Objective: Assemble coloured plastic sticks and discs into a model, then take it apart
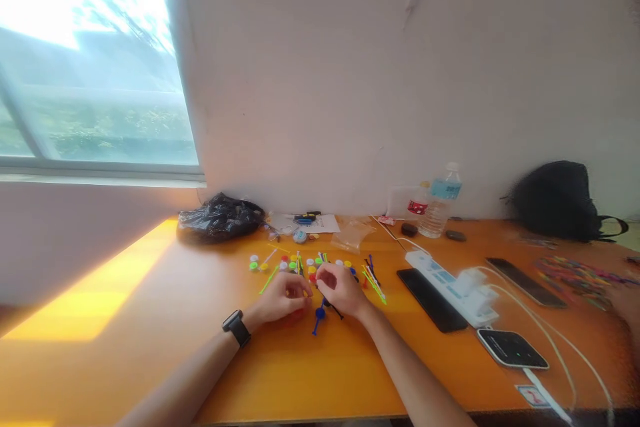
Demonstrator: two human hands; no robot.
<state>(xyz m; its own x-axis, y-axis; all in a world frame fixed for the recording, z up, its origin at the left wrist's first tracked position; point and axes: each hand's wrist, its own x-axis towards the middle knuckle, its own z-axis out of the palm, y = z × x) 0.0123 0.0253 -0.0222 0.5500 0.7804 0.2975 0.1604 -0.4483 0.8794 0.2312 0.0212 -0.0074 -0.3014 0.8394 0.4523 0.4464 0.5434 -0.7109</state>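
Observation:
My left hand, with a dark watch on its wrist, has its fingers curled toward the thumb; what is between them, if anything, is hidden. Facing it, my right hand is curled in a pinch, its contents too small to make out. Just below the right fingers is a blue round connector with blue rods; I cannot tell whether the fingers touch it. A dark rod slants beside it. Behind both hands lie small round discs in white, green, yellow and red, such as a green disc, and thin green rods.
A black plastic bag and printed paper are by the wall. On the right are bottles, a power strip with cables, a black phone, a charging phone, colourful strips and a black backpack.

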